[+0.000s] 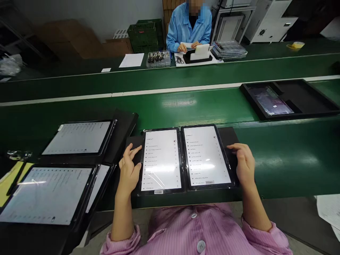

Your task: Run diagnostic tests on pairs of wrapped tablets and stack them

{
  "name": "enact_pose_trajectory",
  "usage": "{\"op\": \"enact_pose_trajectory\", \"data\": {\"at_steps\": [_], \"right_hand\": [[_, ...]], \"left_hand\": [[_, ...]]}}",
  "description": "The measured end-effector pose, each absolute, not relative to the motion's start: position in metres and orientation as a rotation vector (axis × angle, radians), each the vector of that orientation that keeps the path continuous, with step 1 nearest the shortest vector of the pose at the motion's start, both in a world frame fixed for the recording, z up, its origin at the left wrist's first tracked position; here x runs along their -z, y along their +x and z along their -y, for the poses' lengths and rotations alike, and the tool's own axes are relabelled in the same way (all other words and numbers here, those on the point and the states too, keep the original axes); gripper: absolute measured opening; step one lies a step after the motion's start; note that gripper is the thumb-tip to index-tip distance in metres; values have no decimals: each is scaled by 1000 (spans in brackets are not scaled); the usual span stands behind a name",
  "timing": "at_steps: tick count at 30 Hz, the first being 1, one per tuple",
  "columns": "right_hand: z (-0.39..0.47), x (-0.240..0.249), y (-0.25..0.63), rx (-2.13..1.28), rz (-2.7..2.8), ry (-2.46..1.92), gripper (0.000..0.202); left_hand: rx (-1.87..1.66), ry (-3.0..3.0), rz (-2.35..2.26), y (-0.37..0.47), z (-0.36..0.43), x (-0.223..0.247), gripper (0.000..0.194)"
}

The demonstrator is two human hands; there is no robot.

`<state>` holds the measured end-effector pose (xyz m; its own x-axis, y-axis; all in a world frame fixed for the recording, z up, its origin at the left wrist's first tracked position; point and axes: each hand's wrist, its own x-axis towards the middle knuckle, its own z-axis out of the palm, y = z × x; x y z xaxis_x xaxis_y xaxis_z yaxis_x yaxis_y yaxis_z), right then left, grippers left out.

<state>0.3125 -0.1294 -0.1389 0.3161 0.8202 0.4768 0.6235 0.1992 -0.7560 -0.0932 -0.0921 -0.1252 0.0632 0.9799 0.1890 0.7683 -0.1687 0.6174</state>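
Two tablets stand upright in portrait side by side on a black tray before me, a left tablet (162, 161) and a right tablet (207, 157). Both screens are lit with an "Internet" page listing networks. My left hand (128, 169) is beside the left tablet's outer edge, fingers apart and holding nothing. On the other side, my right hand (243, 163) rests by the right edge of the black tray (228, 136), its index finger stretched toward it. That hand's other fingers are partly hidden, and nothing shows in its grasp.
At left, several lit tablets (77, 138) lie on black trays near yellow paper (9, 182). A black tray (310, 95) with one dark tablet sits on the green conveyor (180, 106). Across it, a person in a blue coat (176, 28) works near a parts box (158, 60).
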Motion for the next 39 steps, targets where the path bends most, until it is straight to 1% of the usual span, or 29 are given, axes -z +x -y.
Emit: {"op": "enact_pose_trajectory", "data": {"at_steps": [3,6,8,12,14,16,19,22,26,28,31,34,36,39], "right_hand": [[131,140,313,-111,1417,-1471,41],[133,138,311,-113,1470,-1460,35],[132,138,312,-137,1417,-1460,33],[132,135,315,-95,1358,-1443,32],[135,130,310,-75,1467,-1430,29],[139,123,299,-93,1700,-1416,27],[145,114,274,-59,2119,-1396,32],[146,111,253,18,2332,-1348,37],[138,109,259,1,2377,-1284,27],[129,105,277,-24,2374,-1259,26],[110,98,312,-74,2333,-1240,37],[93,99,339,-126,2184,-1265,37],[89,105,345,-126,2058,-1287,36],[94,118,339,-142,2005,-1237,38]], "left_hand": [[-762,2049,-1804,-92,92,125,82],[-649,2101,-1878,-90,91,126,90],[-599,2131,-1887,-91,90,128,95],[-616,2187,-1841,-95,90,134,112],[-678,2171,-1792,-96,91,136,110],[-736,2134,-1756,-97,92,136,109],[-791,2080,-1734,-96,93,135,111],[-843,2033,-1726,-95,93,134,111],[-842,2001,-1748,-96,92,135,112],[-832,1998,-1751,-97,92,136,108],[-810,1994,-1760,-98,92,135,91],[-744,1957,-1787,-99,91,133,73],[-690,1944,-1802,-98,91,131,75],[-633,1954,-1823,-97,90,129,86]]}}
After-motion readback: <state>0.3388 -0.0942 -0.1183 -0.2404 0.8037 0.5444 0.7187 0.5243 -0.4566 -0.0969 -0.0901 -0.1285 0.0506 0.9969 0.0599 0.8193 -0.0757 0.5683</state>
